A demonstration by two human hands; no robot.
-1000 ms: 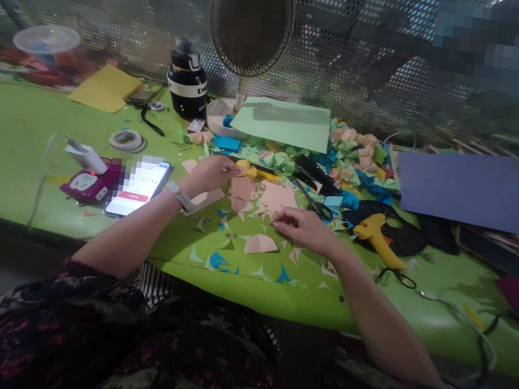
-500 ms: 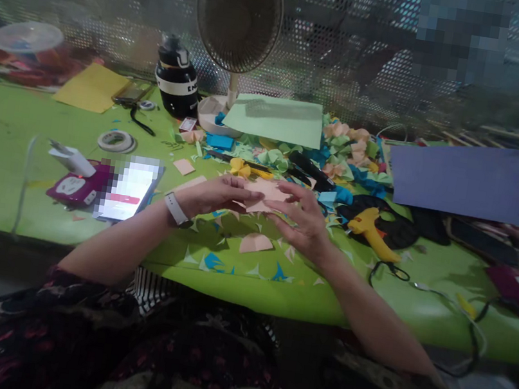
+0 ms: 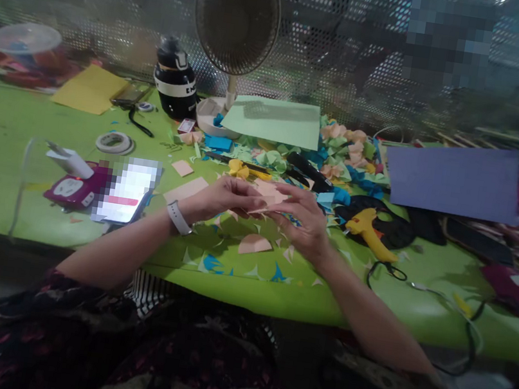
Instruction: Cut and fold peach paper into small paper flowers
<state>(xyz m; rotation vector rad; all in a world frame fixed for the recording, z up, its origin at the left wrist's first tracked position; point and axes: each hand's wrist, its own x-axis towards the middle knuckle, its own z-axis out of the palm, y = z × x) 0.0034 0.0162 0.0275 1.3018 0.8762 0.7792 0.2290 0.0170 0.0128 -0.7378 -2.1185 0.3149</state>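
Observation:
A piece of peach paper (image 3: pixel 269 194) is held up just above the table between my two hands. My left hand (image 3: pixel 230 196) pinches its left side between thumb and fingers. On the other side, my right hand (image 3: pixel 302 220) grips the right part, fingers along the top and thumb below. The fingers hide part of the paper, so its full shape cannot be made out. Below lies a rounded, creased peach paper piece (image 3: pixel 254 244) among blue and pale offcuts. Left of my left hand are a peach sheet (image 3: pixel 186 190) and a small peach square (image 3: pixel 182 168).
Behind my hands lie a black stapler-like tool (image 3: pixel 309 171) and a heap of paper flowers (image 3: pixel 344 149). A yellow glue gun (image 3: pixel 371 232) with a cord sits right. A phone (image 3: pixel 127 191), power socket (image 3: pixel 73 186), tape roll (image 3: pixel 115 142), bottle (image 3: pixel 174 81) and fan (image 3: pixel 237 16) stand left and behind.
My right hand's fingers have closed in around the peach paper, which now looks flatter and tilted. My left hand keeps its pinch. The view has shifted slightly.

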